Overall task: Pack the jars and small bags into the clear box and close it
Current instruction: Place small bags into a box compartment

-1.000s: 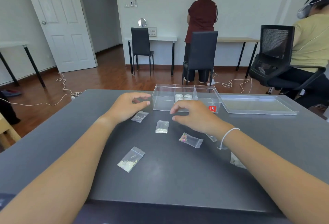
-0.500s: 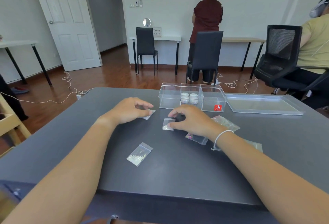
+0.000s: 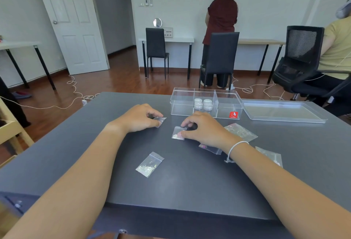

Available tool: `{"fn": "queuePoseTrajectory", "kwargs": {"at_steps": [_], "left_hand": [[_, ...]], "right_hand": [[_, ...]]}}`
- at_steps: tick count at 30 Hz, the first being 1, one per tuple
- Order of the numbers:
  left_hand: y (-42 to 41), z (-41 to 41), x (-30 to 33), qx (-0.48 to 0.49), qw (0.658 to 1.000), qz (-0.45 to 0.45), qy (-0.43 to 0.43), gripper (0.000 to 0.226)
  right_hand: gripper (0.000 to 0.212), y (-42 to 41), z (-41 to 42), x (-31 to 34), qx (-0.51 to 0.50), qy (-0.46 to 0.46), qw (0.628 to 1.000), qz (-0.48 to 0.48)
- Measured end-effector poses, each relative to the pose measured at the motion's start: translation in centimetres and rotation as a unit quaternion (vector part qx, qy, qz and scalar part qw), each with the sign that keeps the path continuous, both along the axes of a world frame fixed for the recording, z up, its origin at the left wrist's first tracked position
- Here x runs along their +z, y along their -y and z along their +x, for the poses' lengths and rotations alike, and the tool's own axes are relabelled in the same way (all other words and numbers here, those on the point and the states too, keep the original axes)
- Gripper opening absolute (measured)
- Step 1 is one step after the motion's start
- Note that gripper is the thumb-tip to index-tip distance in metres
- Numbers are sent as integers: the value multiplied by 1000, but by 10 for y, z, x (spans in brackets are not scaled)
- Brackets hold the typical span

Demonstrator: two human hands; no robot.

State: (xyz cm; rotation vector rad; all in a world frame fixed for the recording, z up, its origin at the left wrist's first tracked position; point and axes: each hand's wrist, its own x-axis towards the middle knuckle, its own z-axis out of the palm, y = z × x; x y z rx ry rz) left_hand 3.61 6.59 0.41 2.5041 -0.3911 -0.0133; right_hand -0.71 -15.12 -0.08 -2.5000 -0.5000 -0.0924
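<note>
The clear box [image 3: 182,105] stands open at the far side of the dark table, split into three compartments. Several white-lidded jars [image 3: 203,103] sit in its middle compartment. Its clear lid [image 3: 283,112] lies flat to the right of it. My left hand [image 3: 137,118] pinches a small clear bag [image 3: 160,120] on the table just in front of the box. My right hand [image 3: 205,129] pinches another small bag [image 3: 177,134] with white bits. A pink-filled bag [image 3: 209,148] lies partly under my right wrist. Three more bags [image 3: 150,164] [image 3: 240,132] [image 3: 269,155] lie loose.
The dark table [image 3: 190,181] ends close behind the box. Beyond it are black chairs [image 3: 220,56], a mesh office chair [image 3: 302,52], a standing person [image 3: 221,16] facing the wall and a seated person [image 3: 338,45] at the right. White cables trail over the wooden floor.
Both hands came down onto the table. Each closed its fingers on a small bag, the left on the one near the box, the right on the one with white bits.
</note>
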Motion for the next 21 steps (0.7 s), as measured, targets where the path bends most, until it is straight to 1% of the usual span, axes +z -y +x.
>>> {"fn": "queuePoseTrajectory", "kwargs": {"at_steps": [4, 12, 15, 21], "left_hand": [[1, -2, 0, -2, 1000, -27, 10, 13], [3, -3, 0, 1, 992, -125, 10, 16], [3, -2, 1, 1, 989, -149, 20, 15], [6, -3, 2, 10, 982, -189, 18, 21]], "right_hand": [[21, 0, -1, 1, 1, -6, 1000, 4], [11, -3, -4, -1, 12, 4, 1000, 19], [8, -1, -3, -2, 16, 0, 999, 52], [14, 2, -3, -4, 7, -17, 993, 117]]}}
